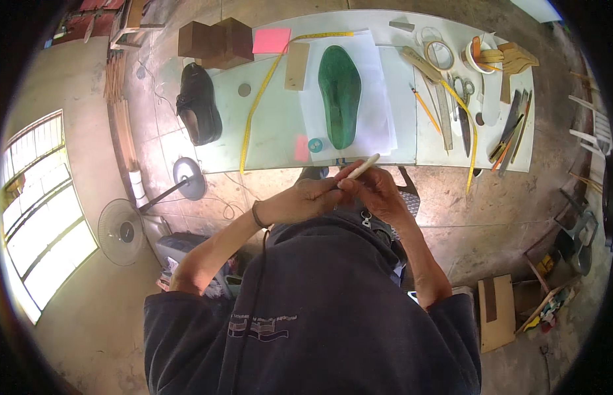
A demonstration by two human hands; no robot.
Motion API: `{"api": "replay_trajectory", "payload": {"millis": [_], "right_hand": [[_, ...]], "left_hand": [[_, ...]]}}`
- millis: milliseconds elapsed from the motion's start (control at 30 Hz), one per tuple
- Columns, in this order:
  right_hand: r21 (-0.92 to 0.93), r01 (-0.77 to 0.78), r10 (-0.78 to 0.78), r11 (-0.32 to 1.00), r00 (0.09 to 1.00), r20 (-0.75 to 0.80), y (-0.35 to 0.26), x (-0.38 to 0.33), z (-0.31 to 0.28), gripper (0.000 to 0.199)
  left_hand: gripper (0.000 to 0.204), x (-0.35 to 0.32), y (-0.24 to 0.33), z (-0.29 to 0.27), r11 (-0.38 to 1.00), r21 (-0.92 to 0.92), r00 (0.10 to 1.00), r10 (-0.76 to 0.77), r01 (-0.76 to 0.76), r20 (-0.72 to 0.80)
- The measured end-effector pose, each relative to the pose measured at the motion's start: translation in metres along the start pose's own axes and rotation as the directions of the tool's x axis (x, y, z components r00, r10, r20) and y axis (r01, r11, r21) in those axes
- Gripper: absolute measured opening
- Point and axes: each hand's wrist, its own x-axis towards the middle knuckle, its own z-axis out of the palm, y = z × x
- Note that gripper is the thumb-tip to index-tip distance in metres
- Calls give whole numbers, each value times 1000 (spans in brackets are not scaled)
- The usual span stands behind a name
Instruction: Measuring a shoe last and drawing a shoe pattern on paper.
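Observation:
In front of my body, at the table's near edge, my two hands meet. My right hand [377, 191] is closed with its fingers around a slim white pen-like stick [363, 167], whose upper end points up and right. My left hand [305, 199] is closed beside the stick's lower end; what its fingertips hold is hidden. Just beyond, a green shoe-sole-shaped form [339, 95] lies on white paper sheets [377, 125]. Next to its narrow end is a small round teal item [315, 145].
A black shoe [200, 105], brown boxes [217, 41] and a yellow tape measure [254, 105] occupy the table's left. On its right lie a pencil [425, 108], scissors [463, 92], a tape roll [439, 55], a white tool cup [474, 59] and several slim tools. A fan [125, 230] stands left.

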Motion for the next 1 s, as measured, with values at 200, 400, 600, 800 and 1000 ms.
{"api": "replay_trajectory", "payload": {"millis": [200, 400, 600, 800, 1000], "right_hand": [[-167, 233, -255, 958, 958, -128, -42, -17, 22, 13], [-181, 622, -494, 762, 378, -783, -37, -46, -76, 24], [246, 610, -96, 753, 472, -876, 73, 83, -53, 38], [282, 732, -31, 621, 382, -924, 82, 137, -57, 34], [225, 706, -45, 672, 342, -939, 83, 164, -56, 20]], "left_hand": [[24, -11, 22, -29, 959, 237, 984, 128, -155, 127], [20, -31, -56, -78, 820, 566, 944, 252, -91, -214], [46, 70, -73, -74, 807, 491, 698, 557, -327, -450], [104, 129, -63, -68, 683, 584, 659, 687, -440, -307], [118, 149, -79, -76, 606, 616, 599, 758, -503, -257]]}}
